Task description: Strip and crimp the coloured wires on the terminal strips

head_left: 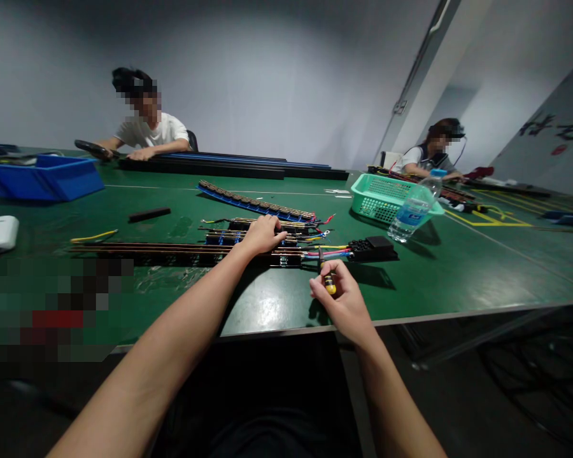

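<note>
right hand (341,296): clamped on yellow-black screwdriver (329,281) | left hand (263,234): atop wired rails (214,237), grip can't tell | bottle label (410,214), wall characters (572,130): illegible

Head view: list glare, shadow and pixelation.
Head view: pale glare whitens the glossy green tabletop beside the bare right hand; head view: dark shadow lies right of the blue-capped clear plastic bottle; head view: pixel blocks mask part of the lower left.
</note>
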A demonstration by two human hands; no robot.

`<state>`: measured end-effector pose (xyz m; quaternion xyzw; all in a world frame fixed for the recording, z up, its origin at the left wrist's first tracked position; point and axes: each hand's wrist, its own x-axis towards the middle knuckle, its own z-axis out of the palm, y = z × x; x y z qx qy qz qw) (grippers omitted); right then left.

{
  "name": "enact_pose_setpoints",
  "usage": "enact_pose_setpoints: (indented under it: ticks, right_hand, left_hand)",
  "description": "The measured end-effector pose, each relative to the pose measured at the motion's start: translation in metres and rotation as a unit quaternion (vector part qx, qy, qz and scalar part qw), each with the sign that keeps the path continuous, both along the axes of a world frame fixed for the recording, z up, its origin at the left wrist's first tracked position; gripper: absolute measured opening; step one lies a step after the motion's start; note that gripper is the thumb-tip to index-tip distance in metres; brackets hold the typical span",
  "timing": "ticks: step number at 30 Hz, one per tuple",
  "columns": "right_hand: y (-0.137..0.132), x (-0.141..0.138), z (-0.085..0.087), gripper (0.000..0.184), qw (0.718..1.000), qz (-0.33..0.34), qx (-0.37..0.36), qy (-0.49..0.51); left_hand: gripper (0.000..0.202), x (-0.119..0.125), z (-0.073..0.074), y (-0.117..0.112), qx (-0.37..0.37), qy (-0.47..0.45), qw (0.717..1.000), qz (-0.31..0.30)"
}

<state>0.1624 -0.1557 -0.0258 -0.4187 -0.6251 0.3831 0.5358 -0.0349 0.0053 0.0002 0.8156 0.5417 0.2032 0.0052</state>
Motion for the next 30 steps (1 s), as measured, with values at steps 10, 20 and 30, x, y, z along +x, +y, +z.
enact_pose_setpoints:
  ticks: [10,20,30]
  right_hand:
    - [0.010,-0.018,0.003,0.057,0.930,-0.085,-0.047,0.355]
    - [-0.029,-0.019,-0.002,0.031,0.989,-0.127,0.012,0.076]
    - [0.016,-0.001,0.033,0.037,0.977,-0.057,0.038,0.201]
  left_hand:
    - [0.023,-0.001,-0.001,0.001,0.003,-0.012,1.000,-0.003]
    - [0.022,0.001,0.001,0.001,-0.008,0.000,1.000,0.009]
    - [0.025,0.000,-0.003,0.003,0.006,-0.002,1.000,0.000]
